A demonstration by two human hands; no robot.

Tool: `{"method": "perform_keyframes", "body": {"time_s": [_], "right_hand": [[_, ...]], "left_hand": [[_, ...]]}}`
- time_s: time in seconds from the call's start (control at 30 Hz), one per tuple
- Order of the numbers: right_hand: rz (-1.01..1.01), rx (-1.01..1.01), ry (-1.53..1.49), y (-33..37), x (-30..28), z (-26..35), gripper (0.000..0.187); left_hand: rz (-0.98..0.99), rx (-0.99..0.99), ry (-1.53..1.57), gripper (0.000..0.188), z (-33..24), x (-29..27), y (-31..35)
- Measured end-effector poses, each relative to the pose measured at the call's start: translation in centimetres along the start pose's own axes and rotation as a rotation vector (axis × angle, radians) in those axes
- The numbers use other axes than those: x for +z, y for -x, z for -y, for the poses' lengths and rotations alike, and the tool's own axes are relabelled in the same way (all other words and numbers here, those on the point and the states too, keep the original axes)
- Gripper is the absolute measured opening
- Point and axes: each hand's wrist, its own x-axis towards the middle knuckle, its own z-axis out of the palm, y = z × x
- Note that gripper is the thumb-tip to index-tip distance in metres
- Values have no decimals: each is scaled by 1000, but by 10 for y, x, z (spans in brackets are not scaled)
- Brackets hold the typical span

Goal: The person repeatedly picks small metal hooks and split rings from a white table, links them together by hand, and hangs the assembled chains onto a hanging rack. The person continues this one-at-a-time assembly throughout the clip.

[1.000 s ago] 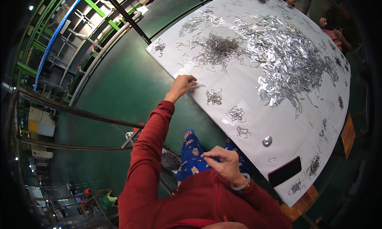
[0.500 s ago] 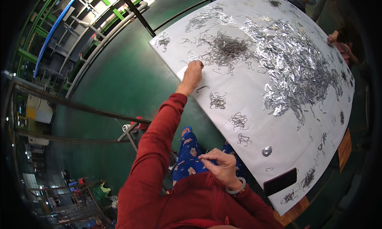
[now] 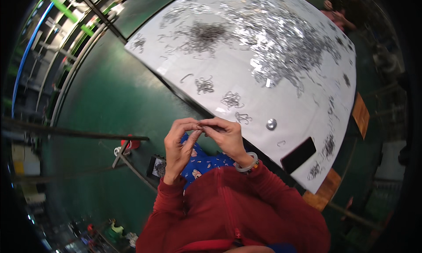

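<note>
Above my lap, close to the table's near edge, my left hand [image 3: 178, 145] and my right hand [image 3: 228, 139] meet at the fingertips. Both are pinched closed. Whatever sits between the fingers is hidden or too small to make out. Just beyond them on the white table [image 3: 215, 72] lie small heaps of thin bent metal hooks: one heap [image 3: 204, 85], another heap [image 3: 231, 100] and a smaller heap [image 3: 243, 117]. A single dark hook [image 3: 186, 77] rests near the edge. Farther off spread a dark hook pile [image 3: 204, 35] and a wide pile of shiny metal strips [image 3: 281, 42].
A round metal disc [image 3: 271, 124] and a dark phone [image 3: 299, 155] lie on the table to the right. Wooden boards [image 3: 323, 189] jut out beneath its corner. Metal frame bars [image 3: 74, 132] stand on the left. Another person's hands [image 3: 336, 18] show at the far right.
My left hand has come back from the table's edge by the dark hook pile to meet my right hand over my lap. The view has shifted, and the picture is slightly blurred.
</note>
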Motion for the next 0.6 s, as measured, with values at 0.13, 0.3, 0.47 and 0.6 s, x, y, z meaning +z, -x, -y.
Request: {"method": "perform_keyframes", "body": {"time_s": [0.13,0.3,0.47,0.6], "right_hand": [[-50,-13,-23,4,1,5,19],[-50,-231,112,4,1,12,21],[-16,-389,266,1,-6,14,26],[-177,-165,204,-24,-63,24,22]], "left_hand": [[-46,16,-147,12,-3,6,3],[-106,7,-89,9,-1,14,7],[-166,-151,280,6,3,31,13],[-185,-113,282,4,7,34,11]]}}
